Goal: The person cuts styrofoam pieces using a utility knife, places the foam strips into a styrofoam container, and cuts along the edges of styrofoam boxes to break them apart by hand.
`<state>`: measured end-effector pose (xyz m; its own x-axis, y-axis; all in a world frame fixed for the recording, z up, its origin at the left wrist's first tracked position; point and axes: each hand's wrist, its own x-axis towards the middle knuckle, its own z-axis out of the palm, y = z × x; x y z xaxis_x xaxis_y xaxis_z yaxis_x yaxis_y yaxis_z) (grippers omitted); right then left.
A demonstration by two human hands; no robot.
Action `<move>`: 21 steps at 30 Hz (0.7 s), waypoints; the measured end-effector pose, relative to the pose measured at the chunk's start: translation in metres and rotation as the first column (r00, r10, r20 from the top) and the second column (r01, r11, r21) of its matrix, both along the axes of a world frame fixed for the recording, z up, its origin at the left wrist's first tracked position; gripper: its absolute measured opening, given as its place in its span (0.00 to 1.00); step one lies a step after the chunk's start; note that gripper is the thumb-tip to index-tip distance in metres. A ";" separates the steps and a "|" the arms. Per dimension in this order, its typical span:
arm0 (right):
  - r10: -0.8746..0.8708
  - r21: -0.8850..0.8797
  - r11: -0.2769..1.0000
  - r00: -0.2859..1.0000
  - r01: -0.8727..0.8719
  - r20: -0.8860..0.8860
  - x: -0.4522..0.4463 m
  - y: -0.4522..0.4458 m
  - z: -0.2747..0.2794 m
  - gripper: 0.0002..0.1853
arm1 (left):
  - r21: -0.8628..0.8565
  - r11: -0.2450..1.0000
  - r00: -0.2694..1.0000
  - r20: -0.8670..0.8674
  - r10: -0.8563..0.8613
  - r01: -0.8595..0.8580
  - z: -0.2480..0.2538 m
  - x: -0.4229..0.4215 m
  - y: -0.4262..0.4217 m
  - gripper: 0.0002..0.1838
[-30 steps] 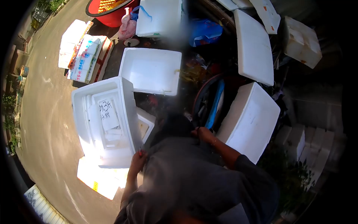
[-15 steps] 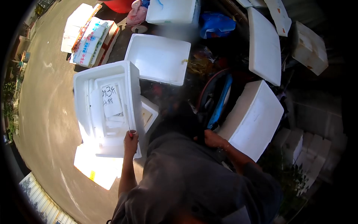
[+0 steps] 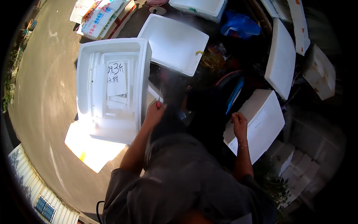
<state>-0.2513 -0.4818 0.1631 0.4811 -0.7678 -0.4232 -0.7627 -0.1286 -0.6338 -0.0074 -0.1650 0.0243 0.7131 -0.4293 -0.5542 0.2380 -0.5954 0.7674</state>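
My left hand (image 3: 153, 114) is closed around a thin-bladed tool with a red and black handle (image 3: 159, 105); its slim blade points away from me. Whether it is a knife or a screwdriver, I cannot tell. Just left of that hand stands a large white foam box (image 3: 145, 86), with foam pieces and a handwritten sign (image 3: 116, 83) inside. My right hand (image 3: 239, 120) is raised beside another white foam box (image 3: 261, 125), fingers curled together. Anything in those fingers is too small to make out. White specks dot the right forearm.
A white foam lid (image 3: 173, 43) lies ahead, near a blue plastic bag (image 3: 240, 25). Printed foam boxes (image 3: 104, 18) are stacked at far left. A tall foam panel (image 3: 281, 58) leans at right. A sunlit foam sheet (image 3: 93, 145) lies on the ground.
My left hand has moved right and forward, off the large box's edge, with the tool still in it. My right hand has risen to the right, beside the other box. The view has shifted.
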 end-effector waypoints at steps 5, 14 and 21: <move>-0.115 -0.055 0.992 0.992 0.112 -0.057 -0.022 -0.009 0.007 0.15 | 0.029 0.999 0.997 -0.067 0.023 -0.021 0.006 0.018 -0.001 0.12; -0.108 0.083 0.991 0.994 0.110 -0.029 -0.038 0.005 -0.025 0.16 | -0.019 0.985 0.984 -0.068 0.168 -0.169 0.006 0.055 0.010 0.13; 0.034 0.197 0.980 0.994 -0.014 -0.101 -0.039 0.016 -0.068 0.14 | 0.039 0.925 0.925 -0.021 0.379 -0.378 0.025 0.065 0.008 0.14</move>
